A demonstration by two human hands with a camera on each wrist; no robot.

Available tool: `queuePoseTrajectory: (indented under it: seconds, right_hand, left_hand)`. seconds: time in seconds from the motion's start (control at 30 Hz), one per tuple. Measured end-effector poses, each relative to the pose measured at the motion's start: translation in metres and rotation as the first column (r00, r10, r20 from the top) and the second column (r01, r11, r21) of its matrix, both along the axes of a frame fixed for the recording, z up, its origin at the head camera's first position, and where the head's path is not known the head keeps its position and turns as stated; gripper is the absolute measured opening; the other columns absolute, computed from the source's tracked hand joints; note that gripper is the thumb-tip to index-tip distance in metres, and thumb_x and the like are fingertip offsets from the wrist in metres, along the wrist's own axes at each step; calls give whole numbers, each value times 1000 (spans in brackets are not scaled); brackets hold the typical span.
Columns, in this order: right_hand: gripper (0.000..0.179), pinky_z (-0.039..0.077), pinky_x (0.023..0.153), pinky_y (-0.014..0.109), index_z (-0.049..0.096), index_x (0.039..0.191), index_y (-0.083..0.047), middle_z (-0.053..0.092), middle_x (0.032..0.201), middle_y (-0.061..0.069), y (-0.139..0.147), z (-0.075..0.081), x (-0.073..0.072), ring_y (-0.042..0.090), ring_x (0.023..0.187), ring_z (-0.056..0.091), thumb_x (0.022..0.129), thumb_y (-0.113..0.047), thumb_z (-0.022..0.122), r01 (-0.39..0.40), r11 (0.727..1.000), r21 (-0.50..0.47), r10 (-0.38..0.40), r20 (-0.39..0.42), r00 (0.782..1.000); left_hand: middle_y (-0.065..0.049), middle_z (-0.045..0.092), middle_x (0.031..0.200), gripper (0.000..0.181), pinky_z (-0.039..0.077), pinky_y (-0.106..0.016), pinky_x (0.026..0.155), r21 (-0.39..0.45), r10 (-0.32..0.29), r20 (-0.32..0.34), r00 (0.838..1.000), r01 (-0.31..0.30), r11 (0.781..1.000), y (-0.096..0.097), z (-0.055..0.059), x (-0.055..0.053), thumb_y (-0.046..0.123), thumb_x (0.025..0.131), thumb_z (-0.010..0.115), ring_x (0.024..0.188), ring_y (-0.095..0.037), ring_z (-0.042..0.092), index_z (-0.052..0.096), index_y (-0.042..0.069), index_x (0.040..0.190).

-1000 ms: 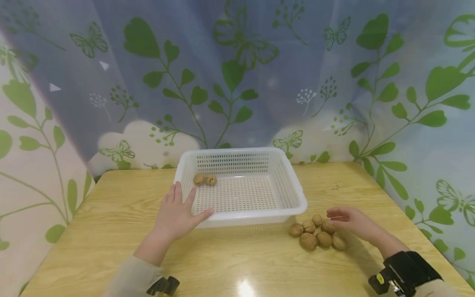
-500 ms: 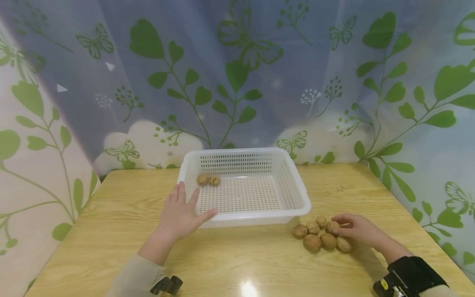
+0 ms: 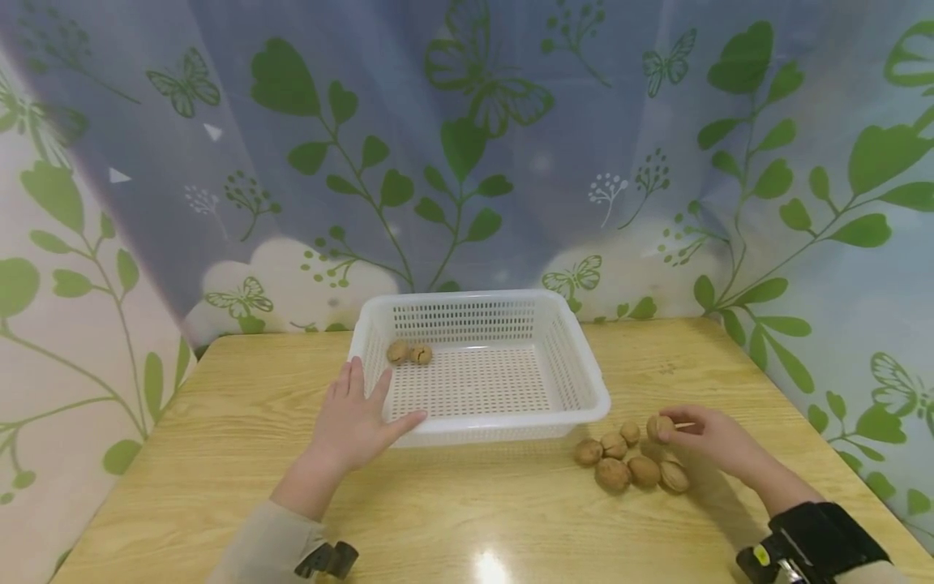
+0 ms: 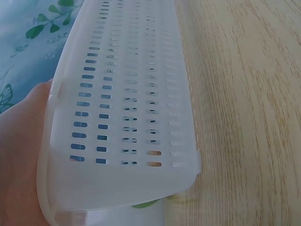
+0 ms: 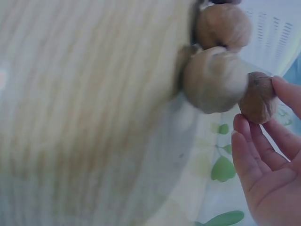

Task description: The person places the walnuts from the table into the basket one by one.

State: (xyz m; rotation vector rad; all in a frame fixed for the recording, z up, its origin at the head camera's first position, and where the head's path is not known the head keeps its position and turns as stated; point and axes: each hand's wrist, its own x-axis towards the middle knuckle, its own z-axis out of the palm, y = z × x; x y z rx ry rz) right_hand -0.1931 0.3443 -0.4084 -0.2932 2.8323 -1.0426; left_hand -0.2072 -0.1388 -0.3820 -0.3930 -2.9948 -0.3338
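Note:
Between the thumb and fingertips of my right hand (image 3: 711,438) a walnut (image 3: 660,428) is pinched, just behind the others; the right wrist view shows the same walnut (image 5: 258,98) in the fingers. Several more walnuts (image 3: 613,474) lie in a loose cluster on the wooden table, right of the basket's front corner. My left hand (image 3: 352,422) rests on the front left corner of the white plastic basket (image 3: 503,423), fingers spread and straight along its rim. Inside, two walnuts (image 3: 420,354) sit at the back left; one has a dark crack.
A wooden table (image 3: 452,511) carries the basket and the nuts. Right behind its far edge hangs a curtain (image 3: 511,203) printed with leaves and butterflies. The basket's slotted side wall (image 4: 117,108) fills most of the left wrist view.
My right hand came down to the cluster, took hold of its rearmost right walnut and drew it slightly up and away. The left hand stays on the basket.

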Motion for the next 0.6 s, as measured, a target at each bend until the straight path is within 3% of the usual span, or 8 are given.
queuePoseTrajectory:
  seconds: [0.23,0.6]
  right_hand:
    - [59,47,85,51,46,132,6,49,128,29,-5,16,2,42,111,53,92,-36,58,44,998,-49,-44,10,999]
    - [58,44,87,55,44,135,4,47,131,28,-13,38,3,43,112,51,93,-35,56,44,996,-80,-47,-32,998]
  left_hand:
    - [-37,9,146,96,13,-57,108,3,0,0,1000,0,1000,0,1,0,76,83,32,135,-49,10,33,2,144]
    - [-37,8,146,96,12,-56,108,10,0,9,1000,0,1000,0,2,1,76,83,33,135,-49,9,33,2,143]
